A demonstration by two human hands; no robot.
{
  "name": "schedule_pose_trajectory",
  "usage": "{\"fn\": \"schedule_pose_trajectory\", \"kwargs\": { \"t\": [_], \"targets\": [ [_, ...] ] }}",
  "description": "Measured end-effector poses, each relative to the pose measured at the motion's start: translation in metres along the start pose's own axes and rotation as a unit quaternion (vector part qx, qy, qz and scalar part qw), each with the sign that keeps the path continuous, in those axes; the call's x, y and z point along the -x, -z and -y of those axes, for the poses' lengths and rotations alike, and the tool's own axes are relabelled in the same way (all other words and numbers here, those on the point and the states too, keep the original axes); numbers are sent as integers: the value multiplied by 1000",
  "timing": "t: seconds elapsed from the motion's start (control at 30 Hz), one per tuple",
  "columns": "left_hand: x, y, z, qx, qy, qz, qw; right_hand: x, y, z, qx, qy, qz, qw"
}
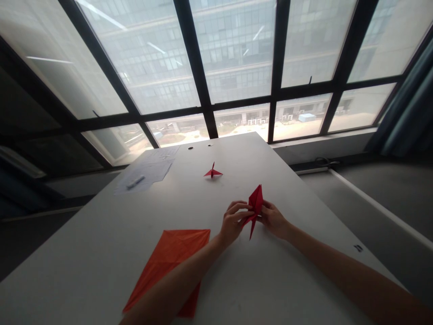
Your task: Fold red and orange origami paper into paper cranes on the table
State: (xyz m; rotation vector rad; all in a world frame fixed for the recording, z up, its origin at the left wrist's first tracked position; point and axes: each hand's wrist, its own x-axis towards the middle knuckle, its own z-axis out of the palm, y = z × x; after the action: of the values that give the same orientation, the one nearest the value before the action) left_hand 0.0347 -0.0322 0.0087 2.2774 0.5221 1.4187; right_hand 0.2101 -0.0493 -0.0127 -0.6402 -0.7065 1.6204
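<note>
A folded red origami paper (256, 198) with pointed ends is held just above the white table (270, 280). My left hand (233, 220) pinches its lower left part, fingers bent over a red flap. From the other side, my right hand (273, 219) grips the same paper with thumb and fingers, partly hidden behind it. One narrow point of the paper hangs down between the hands. Farther off stands a finished-looking red paper crane (213, 172). Orange paper sheets (169, 257) lie to the left, partly covered by my left forearm.
White printed sheets (152, 167) lie at the far left of the table, with a small pale item (135, 182) on them. Cable holes (190, 148) mark the far end. Windows (237, 54) rise beyond; a dark label or mark (357, 248) sits near the right edge.
</note>
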Motion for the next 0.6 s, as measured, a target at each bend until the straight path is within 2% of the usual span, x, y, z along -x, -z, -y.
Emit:
{"fn": "schedule_pose_trajectory", "kwargs": {
  "t": [0.13,0.33,0.6],
  "targets": [
    [1,2,0,-8,-15,18,1000,1,-1,-2,10,2,2,1000],
    [2,-1,2,-21,-5,37,999,-1,-1,0,-3,8,-21,1000],
    [6,-2,10,1,2,93,996,-4,6,0,-47,43,-20,998]
  ]
}}
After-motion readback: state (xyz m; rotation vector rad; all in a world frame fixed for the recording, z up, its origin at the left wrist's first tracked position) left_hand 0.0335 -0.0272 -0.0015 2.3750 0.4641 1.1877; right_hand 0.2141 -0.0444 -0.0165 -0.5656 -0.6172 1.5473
